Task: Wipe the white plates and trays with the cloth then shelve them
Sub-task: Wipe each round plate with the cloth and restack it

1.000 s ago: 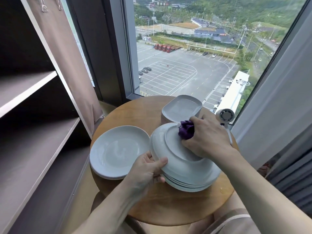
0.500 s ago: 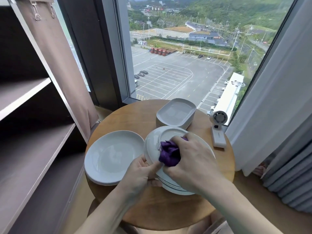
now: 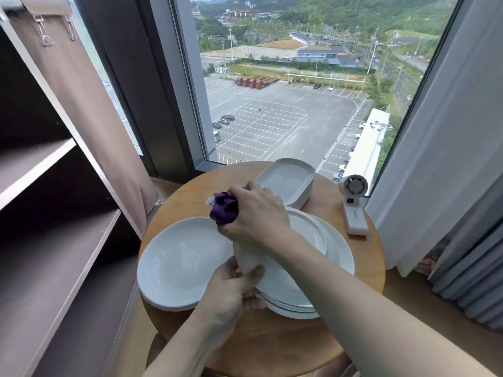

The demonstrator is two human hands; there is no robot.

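Fan [image 3: 353, 202] lettering, perhaps a brand, is unreadable. Left hand [image 3: 231, 287] grips the tilted plate [image 3: 246, 257] by its near rim over the worktop [image 3: 272, 344]; right hand [image 3: 255, 216] clutches the cloth [image 3: 224, 208] at its top edge; shelf [image 3: 54, 254] just left.

Round wooden table [image 3: 185, 194], small white fan [image 3: 353, 202], window [image 3: 285, 104], grey curtain [image 3: 473, 281]

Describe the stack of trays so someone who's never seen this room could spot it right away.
Find the round wooden table under the big window. At its far edge, nearest the glass, sits the stack of trays, left of a small white fan. Unlike the round plates in front, the trays are rectangular with rounded corners.
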